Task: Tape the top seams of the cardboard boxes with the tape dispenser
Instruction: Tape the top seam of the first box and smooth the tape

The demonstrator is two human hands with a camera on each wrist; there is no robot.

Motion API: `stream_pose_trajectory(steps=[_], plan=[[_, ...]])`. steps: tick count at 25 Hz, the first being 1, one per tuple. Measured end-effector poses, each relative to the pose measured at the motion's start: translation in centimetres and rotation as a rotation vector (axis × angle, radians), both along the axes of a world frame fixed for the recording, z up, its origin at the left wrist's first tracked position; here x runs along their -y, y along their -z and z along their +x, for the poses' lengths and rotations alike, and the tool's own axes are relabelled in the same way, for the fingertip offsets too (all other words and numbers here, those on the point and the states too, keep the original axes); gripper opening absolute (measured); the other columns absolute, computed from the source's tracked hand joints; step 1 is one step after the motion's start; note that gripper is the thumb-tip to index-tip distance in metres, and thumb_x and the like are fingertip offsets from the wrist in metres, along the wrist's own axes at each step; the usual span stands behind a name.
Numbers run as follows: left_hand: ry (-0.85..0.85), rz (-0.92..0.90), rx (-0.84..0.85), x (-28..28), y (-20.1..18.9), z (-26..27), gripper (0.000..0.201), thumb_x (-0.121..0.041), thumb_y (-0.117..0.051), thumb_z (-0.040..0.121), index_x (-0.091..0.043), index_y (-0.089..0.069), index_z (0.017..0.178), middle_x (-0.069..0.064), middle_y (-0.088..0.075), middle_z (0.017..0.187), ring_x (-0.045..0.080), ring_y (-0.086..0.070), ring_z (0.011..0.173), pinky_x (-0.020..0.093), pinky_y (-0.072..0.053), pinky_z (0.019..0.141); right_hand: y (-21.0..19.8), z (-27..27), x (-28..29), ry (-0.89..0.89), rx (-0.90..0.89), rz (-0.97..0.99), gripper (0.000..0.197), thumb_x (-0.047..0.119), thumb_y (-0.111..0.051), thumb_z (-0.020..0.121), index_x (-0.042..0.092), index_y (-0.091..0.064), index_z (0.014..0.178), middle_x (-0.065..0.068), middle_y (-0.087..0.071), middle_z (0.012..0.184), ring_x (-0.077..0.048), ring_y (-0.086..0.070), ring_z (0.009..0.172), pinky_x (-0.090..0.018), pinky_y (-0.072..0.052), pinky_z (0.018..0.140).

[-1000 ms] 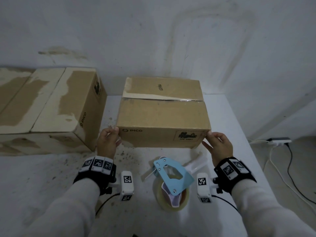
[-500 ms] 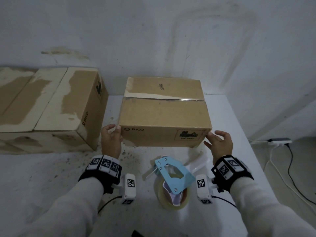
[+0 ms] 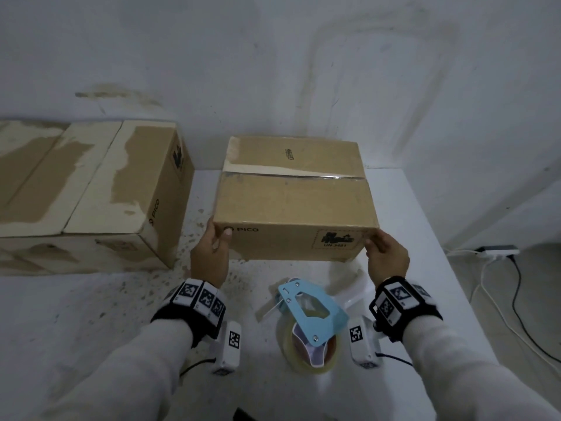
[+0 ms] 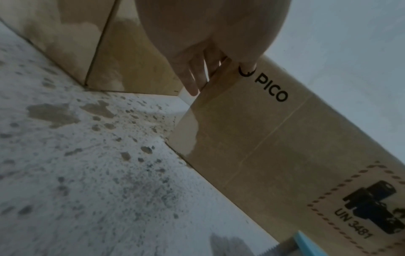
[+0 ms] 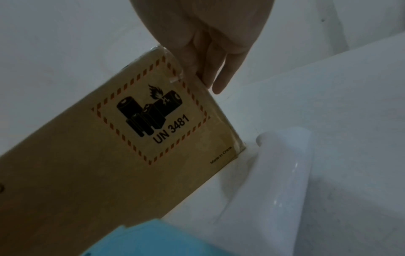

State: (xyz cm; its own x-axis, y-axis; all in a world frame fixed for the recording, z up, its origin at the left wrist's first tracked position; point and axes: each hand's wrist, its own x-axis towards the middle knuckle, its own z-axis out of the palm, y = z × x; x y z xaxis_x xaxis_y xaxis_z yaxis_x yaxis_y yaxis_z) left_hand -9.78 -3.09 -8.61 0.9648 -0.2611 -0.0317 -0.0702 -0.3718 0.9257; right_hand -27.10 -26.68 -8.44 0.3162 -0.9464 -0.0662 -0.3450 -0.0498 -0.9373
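A box [image 3: 294, 205] stood on the table [image 3: 409, 223], a second box [image 3: 121, 183] left of it. The tape dispenser [image 3: 309, 311] lay nearer to me.

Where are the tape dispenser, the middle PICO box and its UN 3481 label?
tape dispenser [image 3: 323, 328], head view, on its blue side plate.
PICO box [image 3: 294, 205], head view, on the near top flap.
UN 3481 label [image 5: 151, 114], right wrist view, on the battery pictogram.
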Motion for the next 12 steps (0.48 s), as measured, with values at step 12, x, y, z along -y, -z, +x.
stream_pose_trajectory(steps=[12], plan=[[0.045, 0.045, -0.017, 0.1, -0.9, 1.1, 0.033, -0.019, -0.05, 0.093, -0.006, -0.055, 0.123, 0.012, -0.049, 0.114, 0.026, -0.05, 0.104, 0.027, -0.034, 0.085, -1.6, 0.1, 0.4, -0.146, -0.268, -0.092, 0.048, -0.014, -0.036, 0.079, 0.008, -0.067, 0.107, -0.009, -0.065, 0.097, -0.024, -0.057, 0.095, -0.026, -0.04, 0.084]])
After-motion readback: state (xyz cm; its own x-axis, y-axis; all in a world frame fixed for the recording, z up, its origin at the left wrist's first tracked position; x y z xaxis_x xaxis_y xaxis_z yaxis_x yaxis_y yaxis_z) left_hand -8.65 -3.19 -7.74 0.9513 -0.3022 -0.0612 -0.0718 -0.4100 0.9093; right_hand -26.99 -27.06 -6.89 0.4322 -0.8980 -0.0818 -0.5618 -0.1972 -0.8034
